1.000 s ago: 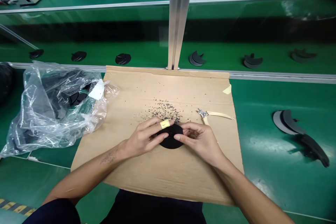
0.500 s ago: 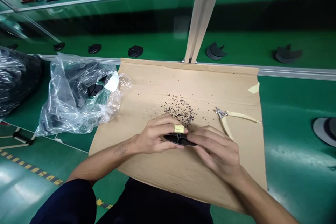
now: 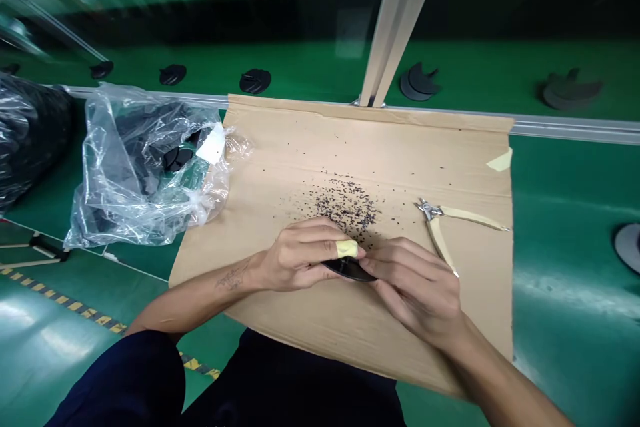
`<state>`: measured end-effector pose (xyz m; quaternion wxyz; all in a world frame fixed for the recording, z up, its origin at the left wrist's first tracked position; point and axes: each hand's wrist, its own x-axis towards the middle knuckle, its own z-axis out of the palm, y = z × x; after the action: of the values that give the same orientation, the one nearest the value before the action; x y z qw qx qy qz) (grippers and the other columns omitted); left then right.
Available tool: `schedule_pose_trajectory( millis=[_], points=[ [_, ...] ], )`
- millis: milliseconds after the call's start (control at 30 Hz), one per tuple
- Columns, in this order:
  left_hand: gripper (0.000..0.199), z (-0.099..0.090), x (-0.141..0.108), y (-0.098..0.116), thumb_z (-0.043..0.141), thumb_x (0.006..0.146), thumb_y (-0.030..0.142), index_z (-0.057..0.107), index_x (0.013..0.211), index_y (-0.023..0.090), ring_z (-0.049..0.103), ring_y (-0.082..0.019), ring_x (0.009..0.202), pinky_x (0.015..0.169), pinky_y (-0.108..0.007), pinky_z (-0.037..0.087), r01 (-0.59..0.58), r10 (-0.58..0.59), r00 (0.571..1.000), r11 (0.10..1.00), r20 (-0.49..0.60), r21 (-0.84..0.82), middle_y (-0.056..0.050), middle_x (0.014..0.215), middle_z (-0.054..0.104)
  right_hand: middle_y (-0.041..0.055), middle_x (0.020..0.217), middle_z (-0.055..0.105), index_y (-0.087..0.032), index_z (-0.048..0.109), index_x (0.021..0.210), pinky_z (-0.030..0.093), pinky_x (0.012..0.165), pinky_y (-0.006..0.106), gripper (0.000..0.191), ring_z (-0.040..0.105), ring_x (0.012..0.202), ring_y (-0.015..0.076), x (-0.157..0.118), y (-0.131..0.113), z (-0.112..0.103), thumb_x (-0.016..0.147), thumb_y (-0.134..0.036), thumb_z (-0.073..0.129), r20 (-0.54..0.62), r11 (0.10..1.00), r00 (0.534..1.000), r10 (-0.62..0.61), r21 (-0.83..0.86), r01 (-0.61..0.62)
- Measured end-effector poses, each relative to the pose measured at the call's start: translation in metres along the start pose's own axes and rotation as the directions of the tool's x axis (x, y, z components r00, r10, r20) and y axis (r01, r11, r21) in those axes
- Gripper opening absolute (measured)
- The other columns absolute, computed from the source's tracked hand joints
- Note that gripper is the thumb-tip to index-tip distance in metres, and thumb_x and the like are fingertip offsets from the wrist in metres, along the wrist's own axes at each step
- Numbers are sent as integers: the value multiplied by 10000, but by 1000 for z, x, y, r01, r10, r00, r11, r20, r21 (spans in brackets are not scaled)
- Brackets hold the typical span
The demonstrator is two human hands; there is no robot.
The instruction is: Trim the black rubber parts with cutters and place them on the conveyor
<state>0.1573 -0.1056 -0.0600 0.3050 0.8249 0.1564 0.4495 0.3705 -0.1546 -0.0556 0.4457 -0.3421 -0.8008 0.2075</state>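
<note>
Between my two hands is a thin, round black plastic part, held over the near half of a cardboard sheet. My left hand grips its left side, fingers on top and thumb below; one finger has yellow tape round it. My right hand pinches the right edge, and its fingers cover part of the disc. Just beyond my hands lies a scatter of small black bits. Nippers with pale yellow handles lie spread on the cardboard, right of the scatter.
A clear plastic bag with black parts in it lies left of the cardboard, beside a dark full bag. Behind stands a metal post. Several black parts show along the back, and a round part sits at far right.
The view has shifted slightly, and the disc now tilts so that more of its upper face is hidden by my left fingers. Both hands keep their hold on it.
</note>
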Motion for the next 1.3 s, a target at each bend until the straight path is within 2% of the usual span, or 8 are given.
schedule_pose_trajectory(
  millis=[367, 567, 667, 800, 967, 1067, 1167, 1300],
  points=[
    [366, -1, 0, -1, 559, 1013, 422, 714, 1199, 148, 686, -159, 842, 708, -305, 602, 112, -118, 989, 990, -84, -81, -93, 932, 735, 71, 870, 732, -199, 671, 1007, 612, 699, 358, 217, 700, 817, 201, 1, 2, -3, 885, -34, 599, 9, 996, 1000, 10, 86, -11],
    [120, -10, -1, -9, 802, 844, 185, 787, 963, 193, 664, -107, 718, 651, -229, 548, 341, -346, 893, 937, -287, -69, -22, 820, 757, 65, 866, 718, -192, 657, 1012, 609, 687, 352, 210, 698, 810, 193, 0, 7, -4, 877, -31, 641, -6, 994, 999, 50, 99, -49],
    [105, -13, 0, -12, 772, 880, 277, 789, 893, 174, 620, -112, 673, 604, -232, 510, 384, -382, 894, 923, -235, -41, -22, 728, 719, 60, 872, 714, -198, 657, 1006, 610, 688, 356, 200, 700, 804, 189, -1, 8, -2, 880, -43, 660, -7, 992, 997, 71, 107, -70],
    [490, -12, -1, -9, 439, 1037, 521, 781, 1046, 171, 660, -168, 855, 741, -310, 553, 346, -351, 936, 933, -40, -96, -94, 877, 742, 46, 842, 706, -197, 671, 975, 601, 674, 342, 158, 693, 785, 178, -2, 6, 4, 883, -69, 688, -39, 986, 991, 130, 114, -125],
    [287, -6, -4, -1, 697, 937, 361, 731, 1134, 155, 699, -189, 941, 815, -317, 579, 302, -293, 952, 947, 89, -108, -106, 991, 759, 60, 889, 724, -186, 687, 1026, 591, 712, 322, 103, 697, 825, 175, 3, 1, -5, 925, -164, 682, 48, 973, 983, 178, 139, -183],
    [195, -6, -6, 0, 673, 951, 247, 716, 1111, 143, 695, -173, 911, 781, -292, 576, 341, -338, 940, 938, 52, -67, -93, 975, 748, 128, 1132, 700, -195, 652, 1220, 579, 862, 408, 345, 662, 1064, 253, 2, 8, -33, 921, -358, 709, 206, 963, 950, 236, -181, -200],
    [188, -9, -6, -1, 671, 942, 243, 702, 1101, 148, 673, -172, 900, 759, -293, 575, 360, -360, 933, 933, -9, -18, -81, 966, 721, 196, 1213, 642, -176, 609, 1315, 544, 823, 504, 604, 607, 1095, 367, -7, 23, -65, 841, -520, 758, 107, 683, 886, 452, -680, -267],
    [217, -9, -5, -3, 664, 942, 236, 688, 1145, 165, 645, -162, 882, 741, -288, 566, 302, -301, 953, 953, -18, 14, -69, 964, 698, 163, 1021, 633, -165, 669, 1169, 497, 680, 430, 415, 597, 908, 327, -16, 38, -79, 880, -463, 693, 72, 514, 846, 529, -820, -252]
  ],
)
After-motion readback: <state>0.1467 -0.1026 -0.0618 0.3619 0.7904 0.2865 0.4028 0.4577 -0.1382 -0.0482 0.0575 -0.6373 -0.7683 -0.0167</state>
